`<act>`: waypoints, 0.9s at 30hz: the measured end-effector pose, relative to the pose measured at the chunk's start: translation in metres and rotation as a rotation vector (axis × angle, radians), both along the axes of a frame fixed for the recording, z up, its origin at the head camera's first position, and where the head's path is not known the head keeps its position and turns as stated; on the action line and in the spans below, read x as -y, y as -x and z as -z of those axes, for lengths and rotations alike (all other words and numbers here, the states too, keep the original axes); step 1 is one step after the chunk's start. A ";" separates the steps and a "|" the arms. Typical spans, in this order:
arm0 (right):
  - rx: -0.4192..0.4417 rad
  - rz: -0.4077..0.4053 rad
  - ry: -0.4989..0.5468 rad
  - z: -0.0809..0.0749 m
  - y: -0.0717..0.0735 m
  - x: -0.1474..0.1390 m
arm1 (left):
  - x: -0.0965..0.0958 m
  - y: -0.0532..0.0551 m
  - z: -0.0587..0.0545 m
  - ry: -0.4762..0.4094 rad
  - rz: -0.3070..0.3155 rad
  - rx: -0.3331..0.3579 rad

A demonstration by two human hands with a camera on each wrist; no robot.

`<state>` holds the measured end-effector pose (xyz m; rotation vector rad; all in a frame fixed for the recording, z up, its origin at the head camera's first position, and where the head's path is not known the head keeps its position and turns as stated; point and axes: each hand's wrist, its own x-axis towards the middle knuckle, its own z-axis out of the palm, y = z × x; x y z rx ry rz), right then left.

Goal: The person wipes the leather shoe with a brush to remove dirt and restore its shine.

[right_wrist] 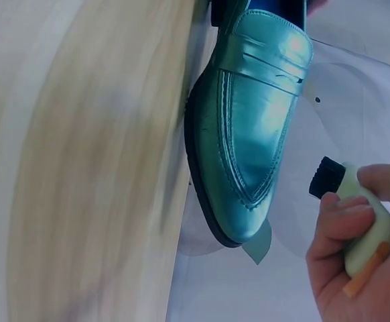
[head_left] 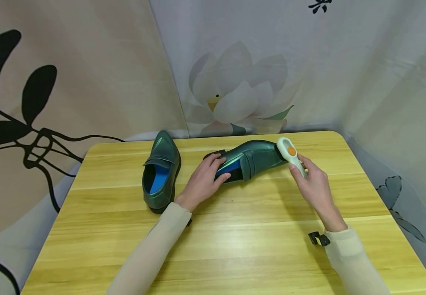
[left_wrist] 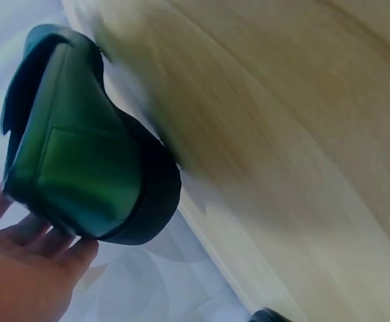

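A shiny green loafer (head_left: 261,159) with a blue insole lies tipped toward me, toe to the right. My left hand (head_left: 202,180) grips it at the heel end; in the left wrist view the fingers (left_wrist: 31,228) reach round the collar beside the heel. My right hand (head_left: 315,186) holds a small white shoe brush (head_left: 286,148) with an orange spot on its head. Its dark bristles (right_wrist: 327,178) face the toe, overlapping it in the head view, while a gap shows between them in the right wrist view.
The matching green loafer (head_left: 164,157) stands to the left, toe toward the back edge. Both sit on a wooden table (head_left: 235,246) with rounded far corners. Behind hangs a pale curtain (head_left: 242,24) printed with flowers and leaves.
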<state>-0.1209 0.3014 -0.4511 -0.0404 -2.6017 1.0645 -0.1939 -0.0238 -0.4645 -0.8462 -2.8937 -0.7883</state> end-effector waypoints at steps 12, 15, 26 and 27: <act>0.055 -0.010 -0.037 0.007 -0.004 -0.005 | 0.006 -0.007 0.001 0.016 -0.002 -0.112; 0.070 -0.006 -0.045 0.010 -0.005 -0.006 | 0.007 -0.006 0.002 0.037 -0.038 -0.043; 0.074 0.052 -0.059 0.021 -0.016 -0.020 | 0.011 -0.002 0.004 0.045 -0.105 0.190; 0.074 0.062 -0.062 0.023 -0.017 -0.023 | 0.011 -0.002 0.004 0.046 -0.107 0.191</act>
